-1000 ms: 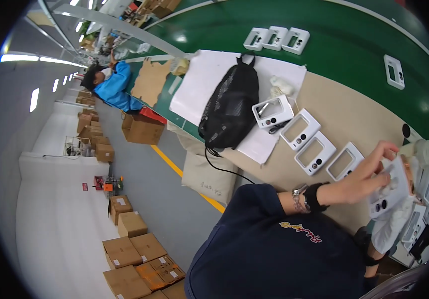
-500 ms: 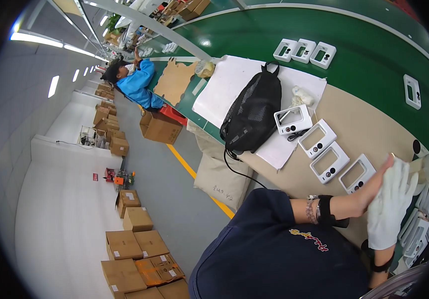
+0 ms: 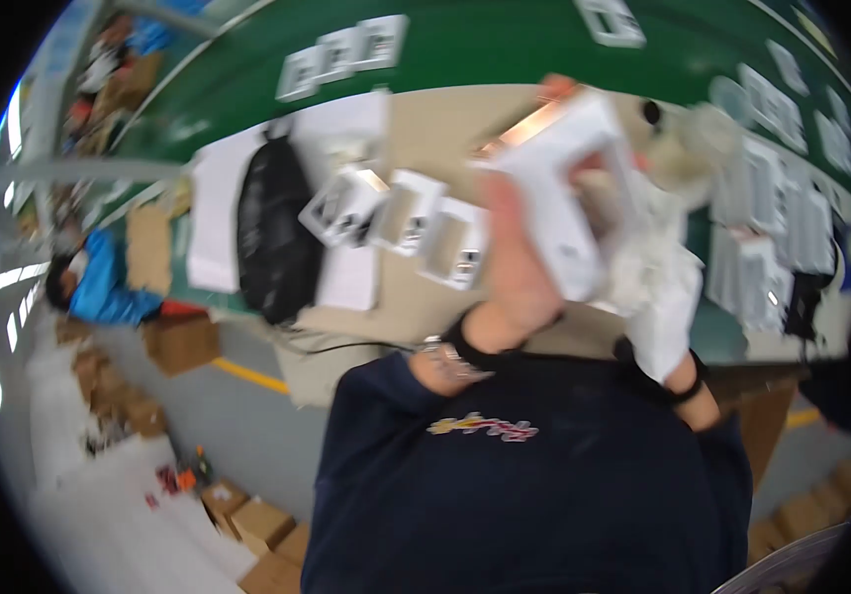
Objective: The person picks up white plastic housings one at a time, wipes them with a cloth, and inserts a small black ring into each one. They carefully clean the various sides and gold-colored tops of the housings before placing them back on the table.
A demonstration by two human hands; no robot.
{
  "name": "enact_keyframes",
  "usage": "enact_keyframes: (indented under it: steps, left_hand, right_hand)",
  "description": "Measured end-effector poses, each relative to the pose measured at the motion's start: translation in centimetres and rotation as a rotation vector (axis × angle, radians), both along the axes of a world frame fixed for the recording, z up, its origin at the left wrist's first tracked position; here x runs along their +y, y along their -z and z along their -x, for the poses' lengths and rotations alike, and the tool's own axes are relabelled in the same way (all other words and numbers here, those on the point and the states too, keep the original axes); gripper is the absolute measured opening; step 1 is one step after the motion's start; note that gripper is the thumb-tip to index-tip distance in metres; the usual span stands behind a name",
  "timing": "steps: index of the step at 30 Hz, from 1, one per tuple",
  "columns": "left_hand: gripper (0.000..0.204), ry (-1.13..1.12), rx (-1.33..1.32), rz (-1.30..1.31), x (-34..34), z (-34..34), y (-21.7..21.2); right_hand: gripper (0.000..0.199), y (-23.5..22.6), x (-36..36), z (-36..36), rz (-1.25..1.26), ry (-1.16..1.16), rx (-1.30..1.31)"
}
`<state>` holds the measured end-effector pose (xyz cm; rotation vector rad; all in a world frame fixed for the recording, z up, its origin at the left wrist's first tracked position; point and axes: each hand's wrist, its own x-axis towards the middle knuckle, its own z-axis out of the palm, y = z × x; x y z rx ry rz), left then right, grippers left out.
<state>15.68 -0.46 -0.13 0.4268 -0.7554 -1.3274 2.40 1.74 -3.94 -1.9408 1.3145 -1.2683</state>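
White frame (image 3: 554,188), tilted and blurred, held up in front of the person's chest, above a beige mat (image 3: 430,129) and just in from the near edge of a green table (image 3: 485,49). The bare left hand (image 3: 522,257) has its fingers closed around the left side of it; blurred fingertips show past its far edge. The right hand (image 3: 655,267), in a white glove, is at its right side; those fingers are too blurred to tell how far open they are or whether they grip. Both forearms come up across the near edge.

To the left, three frames (image 3: 412,238) lie in a close row, the last just beside the left hand, leaving little room there. Past them, a black bag (image 3: 272,228) lies on white paper (image 3: 218,213). A wide stretch of mat shows between that row and the table's far part. To the right, stacked frames (image 3: 767,203) crowd the table, hemming in the glove's side. Far across the green, three more frames (image 3: 341,54) sit together, well apart from a lone frame (image 3: 621,38)
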Motion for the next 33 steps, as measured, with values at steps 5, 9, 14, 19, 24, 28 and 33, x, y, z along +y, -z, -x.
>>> enact_keyframes:
  steps: [5,9,14,19,24,28,33]
  left_hand:
    - [0.071,-0.033,-0.053,-0.056,-0.6,0.2,0.6]
    - [0.073,0.000,-0.175,-0.031,0.2,1.8,1.3]
    - [0.071,0.287,-0.256,-0.128,-1.5,1.1,-1.0]
    - [0.073,0.277,-0.848,-0.375,-10.5,-2.3,-1.5]
    - [0.092,-0.045,-1.621,-0.546,-23.8,-0.7,6.3]
    - [0.097,-0.112,-1.768,-0.450,-30.0,-1.1,13.7]
    - [0.075,-0.332,-1.986,-0.295,-30.2,-4.3,9.0]
  right_hand:
    - [0.024,-4.1,-1.4,-1.3,-0.797,-0.065,-0.689]
    - [0.024,-4.2,-1.8,-1.0,-1.031,-0.152,-0.946]
    - [0.024,2.7,-1.7,1.7,-0.723,-0.306,-0.609]
    - [0.026,-0.4,-2.3,3.6,-1.103,-0.269,-0.998]
    - [0.030,-1.4,-1.8,5.5,-1.103,-0.281,-1.034]
    - [0.031,-2.3,-0.9,5.6,-0.942,-0.191,-0.869]
    - [0.033,-1.4,-0.9,8.6,-0.845,-0.060,-0.821]
